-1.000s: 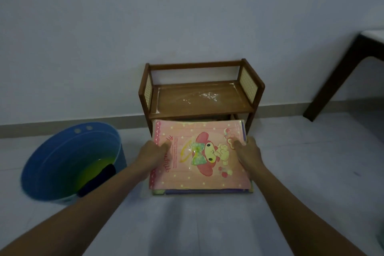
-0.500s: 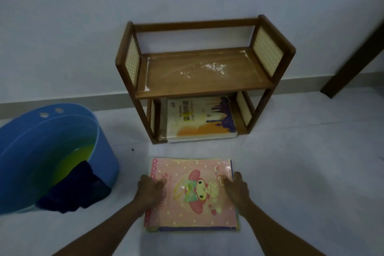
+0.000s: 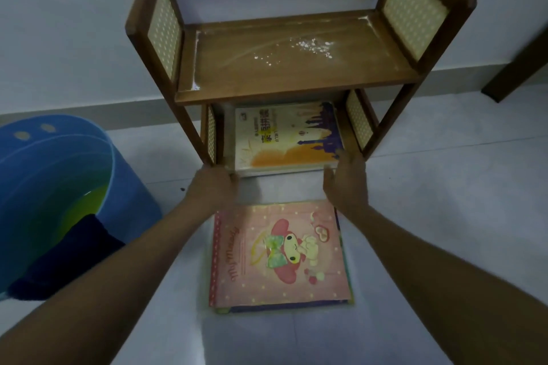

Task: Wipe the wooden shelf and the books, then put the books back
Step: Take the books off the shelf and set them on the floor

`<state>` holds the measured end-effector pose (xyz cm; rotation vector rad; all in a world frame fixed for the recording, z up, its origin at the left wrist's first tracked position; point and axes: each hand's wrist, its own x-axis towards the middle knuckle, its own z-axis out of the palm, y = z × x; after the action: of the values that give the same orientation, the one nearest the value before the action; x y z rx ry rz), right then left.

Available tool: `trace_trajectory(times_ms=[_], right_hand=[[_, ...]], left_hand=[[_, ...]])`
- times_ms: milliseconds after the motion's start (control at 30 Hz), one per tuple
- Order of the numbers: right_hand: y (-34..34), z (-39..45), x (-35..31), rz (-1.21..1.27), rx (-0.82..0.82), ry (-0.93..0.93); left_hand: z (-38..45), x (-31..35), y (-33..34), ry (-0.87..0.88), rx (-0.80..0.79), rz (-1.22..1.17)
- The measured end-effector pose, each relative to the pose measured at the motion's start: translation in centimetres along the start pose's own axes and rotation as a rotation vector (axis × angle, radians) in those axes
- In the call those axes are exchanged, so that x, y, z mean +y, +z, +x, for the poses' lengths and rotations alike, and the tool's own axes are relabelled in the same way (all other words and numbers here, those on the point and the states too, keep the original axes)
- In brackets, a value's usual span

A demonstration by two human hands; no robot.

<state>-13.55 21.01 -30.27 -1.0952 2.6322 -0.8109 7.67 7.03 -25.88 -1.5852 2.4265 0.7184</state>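
Note:
The wooden shelf (image 3: 290,71) stands against the wall, its top board streaked with white dust (image 3: 308,47). On its lower board lies a stack of books (image 3: 284,139), a white, orange and purple cover on top. My left hand (image 3: 213,187) curls around the stack's front left corner. My right hand (image 3: 345,181) grips the front right corner, fingers on the cover, thumb at the front edge. A second pile topped by a pink cartoon book (image 3: 278,255) lies flat on the floor between my forearms.
A blue bucket (image 3: 127,187) with yellowish water stands on the floor to the left, and a dark cloth (image 3: 68,255) hangs over its near rim. A dark furniture leg (image 3: 516,65) meets the floor at the far right. Pale tiled floor surrounds the shelf.
Both hands let go of the pink book pile on the floor and reached forward to the stack on the lower shelf board. The view moved closer and tilted down.

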Motion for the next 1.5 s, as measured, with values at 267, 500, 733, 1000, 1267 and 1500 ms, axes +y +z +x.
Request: trace_trajectory(times_ms=[267, 500, 733, 1000, 1267, 1500], right_hand=[[5.4, 11.9, 3.7, 0.145, -0.254, 0.266], [4.8, 11.3, 1.9, 0.281, -0.201, 0.426], [2.6, 8.4, 3.1, 0.44, -0.138, 0.458], [-3.6, -6.7, 2.8, 0.662, -0.092, 0.415], [-1.3, -15.4, 2.8, 0.644, -0.116, 0.513], [0.2, -16.1, 3.4, 0.583, -0.109, 0.525]], left_hand=[[7.2, 2.9, 0.5, -0.255, -0.116, -0.711], [8.8, 3.3, 0.1, -0.388, -0.181, -1.238], [7.0, 2.3, 0.4, -0.232, -0.109, -0.864], [-6.3, -0.2, -0.2, -0.15, -0.12, -0.73], [-12.7, -4.9, 4.0, -0.227, -0.171, -0.856], [-11.6, -6.6, 6.8, -0.275, -0.159, -0.816]])
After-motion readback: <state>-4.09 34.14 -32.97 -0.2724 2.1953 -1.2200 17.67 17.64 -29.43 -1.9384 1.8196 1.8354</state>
